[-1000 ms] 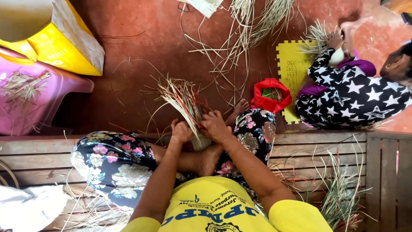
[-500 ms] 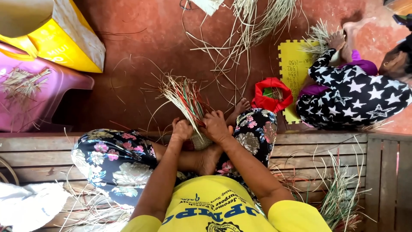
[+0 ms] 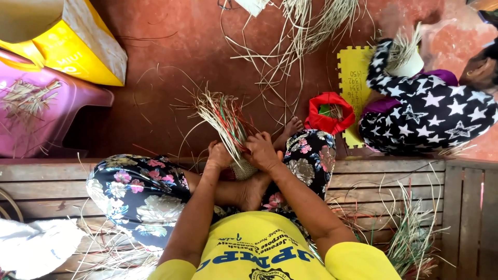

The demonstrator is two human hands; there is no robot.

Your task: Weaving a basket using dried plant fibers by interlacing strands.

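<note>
I sit cross-legged on a wooden bench (image 3: pixel 394 181) in floral trousers and a yellow shirt. Both hands hold a partly woven piece of reed work (image 3: pixel 244 168) whose loose pale, red and green strands (image 3: pixel 223 116) fan up and to the left. My left hand (image 3: pixel 218 156) grips the left side of the woven base. My right hand (image 3: pixel 262 151) clasps its right side, fingers curled over the strands. The woven part is mostly hidden between my hands and my foot.
A second person in a star-patterned garment (image 3: pixel 430 116) sits at the right beside a yellow foam mat (image 3: pixel 354 78) and a red bag (image 3: pixel 329 115). A pink plastic stool (image 3: pixel 46 111) and yellow bag (image 3: pixel 78 44) stand at left. Loose reeds (image 3: pixel 306 26) lie on the red floor.
The fan of strands has tilted slightly; my hands stay on the woven base in nearly the same place. The person at right has shifted their arm a little.
</note>
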